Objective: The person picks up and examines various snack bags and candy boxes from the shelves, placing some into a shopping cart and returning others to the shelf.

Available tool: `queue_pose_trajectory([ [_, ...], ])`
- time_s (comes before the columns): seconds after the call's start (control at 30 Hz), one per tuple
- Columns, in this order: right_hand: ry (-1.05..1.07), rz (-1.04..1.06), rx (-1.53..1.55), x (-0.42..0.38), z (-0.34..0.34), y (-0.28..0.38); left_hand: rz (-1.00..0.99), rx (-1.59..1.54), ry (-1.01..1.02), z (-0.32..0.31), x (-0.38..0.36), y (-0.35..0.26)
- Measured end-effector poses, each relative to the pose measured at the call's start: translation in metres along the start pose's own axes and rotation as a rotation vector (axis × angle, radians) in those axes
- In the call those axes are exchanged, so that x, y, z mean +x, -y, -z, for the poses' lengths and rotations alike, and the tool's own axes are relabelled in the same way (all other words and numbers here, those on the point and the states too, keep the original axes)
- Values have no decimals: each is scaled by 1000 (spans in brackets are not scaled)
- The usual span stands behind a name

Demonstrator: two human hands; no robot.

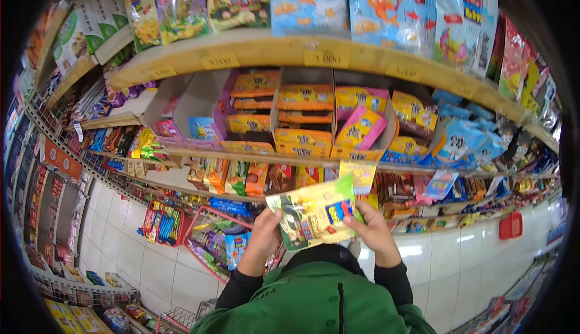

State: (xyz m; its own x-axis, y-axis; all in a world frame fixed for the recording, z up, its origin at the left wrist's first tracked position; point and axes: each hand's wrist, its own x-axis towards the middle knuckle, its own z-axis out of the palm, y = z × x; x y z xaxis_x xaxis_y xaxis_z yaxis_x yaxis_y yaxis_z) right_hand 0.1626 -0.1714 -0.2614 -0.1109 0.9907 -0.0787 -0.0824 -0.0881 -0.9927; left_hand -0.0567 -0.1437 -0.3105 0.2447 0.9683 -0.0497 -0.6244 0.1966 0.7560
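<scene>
A pale yellow and green candy bag is stretched between my two hands, tilted up to the right, with its printed side toward me. My left hand grips its left edge, thumb on the front. On the opposite edge, my right hand is closed with the thumb pressed near the blue logo. The fingers behind the bag are hidden. Just beyond the bag is a shelf of snack packs, with a yellow card hanging from its edge. Below my left hand stands a red basket holding several bags.
Large candy bags line the upper shelf, which carries price labels. Under it, display boxes hold orange packs, a pink and yellow pack and blue packs. Another red basket rests on the tiled floor at right.
</scene>
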Motion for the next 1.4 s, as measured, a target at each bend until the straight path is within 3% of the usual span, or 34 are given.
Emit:
queue_pose_trajectory([
  [0.1, -50, 124, -76, -3, 5, 0, -37, 23, -72, 11, -1, -2],
  [0.13, -79, 43, -90, -6, 7, 3, -112, 91, -74, 11, -1, -5],
  [0.3, -31, 229, -267, -8, 12, 13, -399, 305, -2, 16, 0, -19],
  [0.37, 31, 348, -391, -5, 16, 9, -345, 476, 119, 9, -3, -33],
  [0.5, 198, 378, -558, 0, 3, 40, -310, 966, 458, -17, -6, -53],
  [0.57, 210, 490, -584, 5, -4, 52, -164, 1050, 368, -33, -12, -56],
  [0.67, 207, 592, -629, 8, -11, 69, -154, 1063, 329, -24, -7, -52],
  [0.77, 83, 574, -322, 9, -9, 69, -201, 701, 229, -37, -14, -70],
  [0.8, 81, 570, -236, 9, -3, 68, -249, 707, 225, -30, -12, -76],
  [0.83, 30, 564, -110, 7, -2, 69, -149, 645, 126, -28, -14, -87],
  [0.97, -70, 605, 11, 3, 14, 66, -575, 605, -35, -34, -9, -148],
  [1.03, -103, 595, 26, -1, 22, 62, -899, 546, -113, -46, 5, -182],
  [1.1, -158, 607, 31, -3, 26, 59, -1029, 329, -75, -63, 19, -215],
  [1.4, -397, 620, -26, -19, 54, 38, -1126, 426, 51, -114, 105, -299],
])
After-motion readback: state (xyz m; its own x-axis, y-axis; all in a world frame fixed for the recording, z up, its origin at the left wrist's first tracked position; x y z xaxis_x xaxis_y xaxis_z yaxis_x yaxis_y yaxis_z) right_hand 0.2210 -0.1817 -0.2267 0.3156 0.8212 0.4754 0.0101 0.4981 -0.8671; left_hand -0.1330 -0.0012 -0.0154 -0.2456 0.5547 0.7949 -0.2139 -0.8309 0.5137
